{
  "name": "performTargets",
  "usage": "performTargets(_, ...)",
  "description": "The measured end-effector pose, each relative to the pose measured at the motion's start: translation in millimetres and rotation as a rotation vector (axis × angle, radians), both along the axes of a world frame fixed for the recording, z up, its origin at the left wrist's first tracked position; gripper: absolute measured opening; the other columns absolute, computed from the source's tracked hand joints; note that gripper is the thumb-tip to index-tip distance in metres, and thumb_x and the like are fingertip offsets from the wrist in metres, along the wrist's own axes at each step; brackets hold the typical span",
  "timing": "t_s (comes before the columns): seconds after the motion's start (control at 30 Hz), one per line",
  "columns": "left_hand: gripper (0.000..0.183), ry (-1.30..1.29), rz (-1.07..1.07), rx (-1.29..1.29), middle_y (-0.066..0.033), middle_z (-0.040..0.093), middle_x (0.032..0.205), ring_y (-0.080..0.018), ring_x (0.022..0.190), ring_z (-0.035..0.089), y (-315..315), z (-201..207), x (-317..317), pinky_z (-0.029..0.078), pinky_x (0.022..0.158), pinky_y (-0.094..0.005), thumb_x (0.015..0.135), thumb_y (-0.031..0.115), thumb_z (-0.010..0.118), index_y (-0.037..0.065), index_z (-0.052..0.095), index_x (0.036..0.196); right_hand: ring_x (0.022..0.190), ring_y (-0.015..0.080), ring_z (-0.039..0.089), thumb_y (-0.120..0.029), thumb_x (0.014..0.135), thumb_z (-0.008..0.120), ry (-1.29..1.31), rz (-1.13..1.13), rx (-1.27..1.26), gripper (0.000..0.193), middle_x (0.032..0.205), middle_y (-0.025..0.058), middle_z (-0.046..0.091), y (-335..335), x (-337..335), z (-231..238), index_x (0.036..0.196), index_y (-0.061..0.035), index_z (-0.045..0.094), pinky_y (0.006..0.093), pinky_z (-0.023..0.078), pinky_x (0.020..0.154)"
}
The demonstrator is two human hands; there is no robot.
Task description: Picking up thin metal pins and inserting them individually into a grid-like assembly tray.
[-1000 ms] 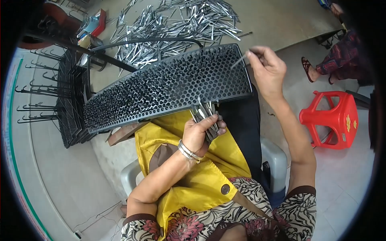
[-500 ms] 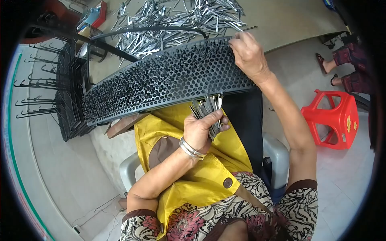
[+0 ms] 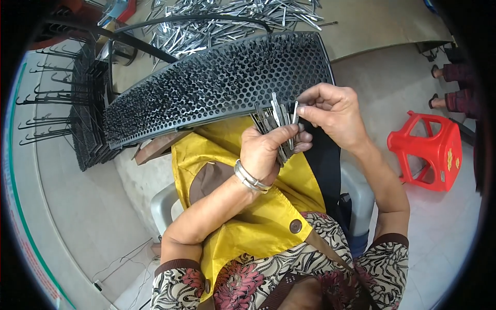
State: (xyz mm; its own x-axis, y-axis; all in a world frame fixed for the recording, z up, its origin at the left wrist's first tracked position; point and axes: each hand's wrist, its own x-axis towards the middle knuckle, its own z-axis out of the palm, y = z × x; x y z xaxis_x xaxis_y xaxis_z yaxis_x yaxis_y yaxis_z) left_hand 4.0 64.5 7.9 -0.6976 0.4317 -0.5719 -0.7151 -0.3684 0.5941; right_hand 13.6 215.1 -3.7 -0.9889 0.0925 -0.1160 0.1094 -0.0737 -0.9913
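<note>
My left hand (image 3: pixel 263 150) is closed round a bundle of thin metal strips (image 3: pixel 279 116), their ends fanning out above the thumb. At the right of the bundle my right hand (image 3: pixel 336 113) has thumb and forefinger pinched at one bright strip (image 3: pixel 295 112), whose lower end is still among the others. Just beyond both hands lies a long black perforated rack (image 3: pixel 217 82), tilted and curved. Dark pieces stand crowded in its holes on the left and middle, while many holes at the right and along the near edge show bare.
Loose metal strips (image 3: pixel 232 20) lie heaped on the table (image 3: pixel 372 26) behind the rack. Black racks with hooked rods (image 3: pixel 85 103) are stacked at left. A red stool (image 3: pixel 429 150) stands on the right, near another person's legs (image 3: pixel 457 88). A black curved handle (image 3: pixel 196 18) arches over the rack.
My right hand has come down from the rack's far right corner to the bundle and pinches a strip there. My left hand has shifted slightly right, still holding the bundle.
</note>
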Motion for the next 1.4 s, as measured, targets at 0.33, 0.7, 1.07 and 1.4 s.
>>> performTargets(0.33,0.007,-0.101,0.018,0.017,-0.0119,0.057,0.077,-0.0231,0.068,0.061,-5.9,-10.2,1.0,0.055,0.061,-0.0363,0.078,-0.002,0.052,-0.004,0.053,0.085,0.055,0.0024,0.046,0.001,0.073,0.062,0.258,-0.454,0.447,0.008,0.067,-0.0017,0.054,26.9,-28.3,2.7,0.08,0.0029,0.06,0.0156,0.036,0.049)
performTargets(0.7,0.008,-0.123,0.046,-0.031,-0.0083,0.056,0.075,-0.0203,0.067,0.059,-6.7,-9.4,3.9,0.055,0.06,-0.0357,0.077,-0.002,0.054,-0.001,0.053,0.085,0.067,0.0234,0.056,0.004,0.069,0.06,0.938,-0.426,1.029,0.01,0.076,0.0111,0.057,26.2,-84.8,-28.0,0.078,0.0014,0.057,0.0288,0.046,0.061)
performTargets(1.07,0.012,-0.104,0.072,0.012,-0.0098,0.058,0.077,-0.0225,0.066,0.06,-2.9,-7.0,-4.9,0.055,0.058,-0.0335,0.075,-0.002,0.056,-0.002,0.053,0.087,0.059,0.0051,0.051,-0.002,0.072,0.064,0.029,0.132,0.176,0.015,0.071,0.0022,0.058,-0.9,-17.4,-1.0,0.086,0.0031,0.059,0.019,0.042,0.052)
performTargets(1.4,0.013,-0.242,0.097,0.077,-0.0108,0.057,0.081,-0.0232,0.072,0.059,-7.8,-19.2,-11.5,0.054,0.067,-0.0387,0.078,-0.002,0.051,-0.004,0.052,0.091,0.054,0.0025,0.047,-0.001,0.074,0.063,0.234,-0.482,0.404,0.014,0.066,-0.0014,0.056,10.6,-56.5,-3.5,0.088,0.0021,0.06,0.0158,0.038,0.048)
